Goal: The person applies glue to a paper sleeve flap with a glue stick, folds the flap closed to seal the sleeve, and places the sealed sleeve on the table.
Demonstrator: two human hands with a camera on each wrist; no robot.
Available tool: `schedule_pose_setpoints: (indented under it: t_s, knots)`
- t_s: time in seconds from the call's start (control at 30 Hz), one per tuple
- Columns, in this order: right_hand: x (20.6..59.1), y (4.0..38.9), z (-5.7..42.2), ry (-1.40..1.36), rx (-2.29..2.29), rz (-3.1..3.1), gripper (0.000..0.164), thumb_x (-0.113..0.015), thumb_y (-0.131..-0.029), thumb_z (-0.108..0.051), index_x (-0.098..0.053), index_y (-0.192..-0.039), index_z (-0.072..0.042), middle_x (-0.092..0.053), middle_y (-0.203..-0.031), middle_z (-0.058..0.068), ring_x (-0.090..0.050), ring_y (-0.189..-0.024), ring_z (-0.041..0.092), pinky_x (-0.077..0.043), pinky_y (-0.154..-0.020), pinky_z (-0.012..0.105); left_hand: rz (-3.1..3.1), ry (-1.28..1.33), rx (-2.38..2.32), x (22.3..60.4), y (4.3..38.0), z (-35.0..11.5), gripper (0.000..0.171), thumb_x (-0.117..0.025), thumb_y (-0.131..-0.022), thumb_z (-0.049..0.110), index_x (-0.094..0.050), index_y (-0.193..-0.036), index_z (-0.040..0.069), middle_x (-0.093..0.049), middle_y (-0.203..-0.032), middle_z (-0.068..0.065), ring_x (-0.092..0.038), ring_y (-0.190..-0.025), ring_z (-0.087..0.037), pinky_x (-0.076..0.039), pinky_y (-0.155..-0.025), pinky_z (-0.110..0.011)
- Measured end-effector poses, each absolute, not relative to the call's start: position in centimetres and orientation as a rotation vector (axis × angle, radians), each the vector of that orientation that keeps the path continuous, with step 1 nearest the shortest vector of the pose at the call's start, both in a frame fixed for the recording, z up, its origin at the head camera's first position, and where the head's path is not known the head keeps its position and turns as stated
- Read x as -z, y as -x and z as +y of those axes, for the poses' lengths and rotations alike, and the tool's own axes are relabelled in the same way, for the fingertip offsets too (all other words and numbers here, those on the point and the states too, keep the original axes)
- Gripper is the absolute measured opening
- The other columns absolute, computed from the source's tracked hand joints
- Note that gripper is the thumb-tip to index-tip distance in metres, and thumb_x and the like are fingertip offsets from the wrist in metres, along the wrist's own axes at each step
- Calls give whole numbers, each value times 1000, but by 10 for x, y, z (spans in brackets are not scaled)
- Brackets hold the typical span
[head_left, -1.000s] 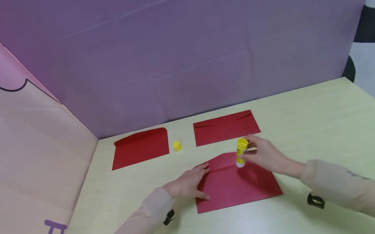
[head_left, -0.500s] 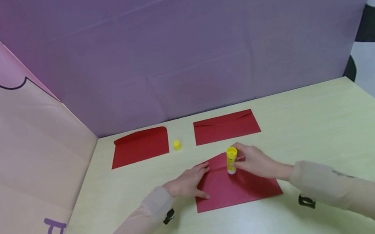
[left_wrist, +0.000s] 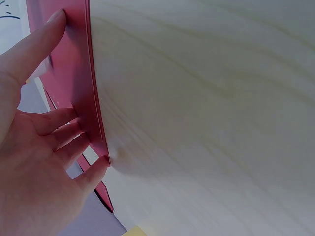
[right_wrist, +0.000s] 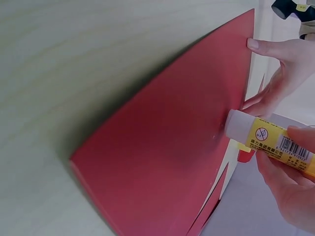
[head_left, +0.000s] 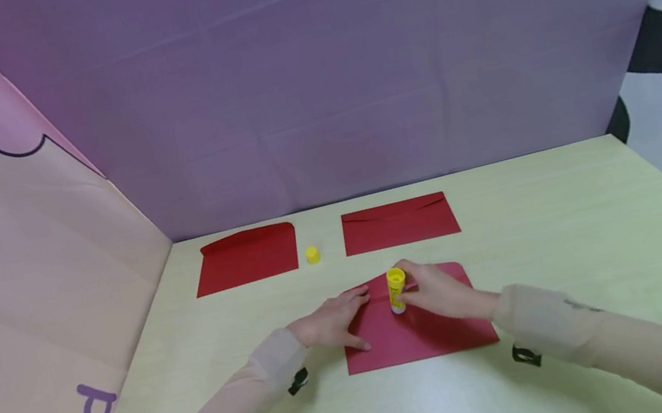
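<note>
A red envelope [head_left: 388, 344] lies on the table in front of me, its flap unfolded toward the far side. My left hand [head_left: 333, 323] rests on its left edge, fingers and thumb spread; the left wrist view shows the fingertips [left_wrist: 93, 169] pressing along that edge. In my right hand [head_left: 442, 292] is a yellow glue stick [head_left: 397, 289], pinched between thumb and fingers. It stands nearly upright, white end down on the envelope near the flap's fold. Up close in the right wrist view, that white end of the glue stick [right_wrist: 239, 125] meets the red paper.
A yellow cap [head_left: 312, 255] stands on the table farther back. To its left lies a second red envelope [head_left: 250, 259], and to its right a third [head_left: 399, 225] with its flap folded down. A purple cloth wall [head_left: 311, 92] rises behind the pale wooden table [head_left: 545, 213].
My right hand has slid the glue stick leftward and slightly nearer along the envelope, toward my left hand. The left hand and the other envelopes stay where they were.
</note>
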State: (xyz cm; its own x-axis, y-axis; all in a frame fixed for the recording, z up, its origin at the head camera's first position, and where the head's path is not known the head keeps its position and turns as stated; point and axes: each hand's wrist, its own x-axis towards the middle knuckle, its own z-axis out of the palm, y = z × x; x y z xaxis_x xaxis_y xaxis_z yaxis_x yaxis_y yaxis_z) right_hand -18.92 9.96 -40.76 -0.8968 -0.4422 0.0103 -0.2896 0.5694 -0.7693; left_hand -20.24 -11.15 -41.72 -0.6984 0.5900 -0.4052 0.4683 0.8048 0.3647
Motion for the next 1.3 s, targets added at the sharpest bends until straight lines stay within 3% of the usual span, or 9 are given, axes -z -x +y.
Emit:
schedule_pose_setpoints:
  t_s: [0.43, 1.3]
  knots:
    - [411, 191, 95, 673, 1154, 2636, 40, -68, -77, -8, -47, -111, -4, -59, -96, 4, -58, -89, 17, -51, -73, 27, 2486, -840, -283, 420, 204, -112, 83, -70, -73, 37, -27, -138, 9, -18, -145, -1, -20, -130, -18, -27, -103, -38]
    - [412, 187, 113, 750, 1031, 2706, 42, -67, -78, -10, -43, -111, -1, -58, -94, 5, -57, -87, 17, -51, -71, 24, 2484, -825, -300, 417, 202, -111, 83, -71, -72, 34, -27, -138, 10, -18, -145, 0, -20, -130, -18, -28, -102, -38]
